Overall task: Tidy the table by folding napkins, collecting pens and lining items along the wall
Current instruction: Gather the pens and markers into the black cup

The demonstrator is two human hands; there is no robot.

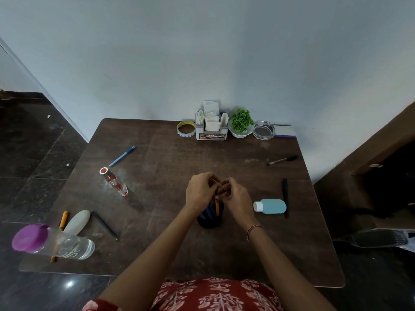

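Note:
A dark pen cup (210, 218) stands on the brown table (170, 250) near the front middle, with several pens in it, one orange (217, 207). Both my hands meet just above it: my left hand (200, 190) and my right hand (235, 196) have curled fingers round the tops of the pens. Loose pens lie around: a blue one (122, 156) at the back left, a black marker (282, 160) at the right, a dark pen (285, 197) beside a blue bottle (270, 206), a dark pen (105, 225) and an orange pen (63, 221) at the front left. Folded napkins fill a holder (211, 126) at the wall.
Along the wall stand a tape roll (186, 129), a small plant in a white bowl (241, 124), a glass ashtray (263, 130) and a notebook (285, 132). A small glass bottle (113, 181), a white oval object (77, 222) and a purple-capped bottle (51, 242) lie at the left.

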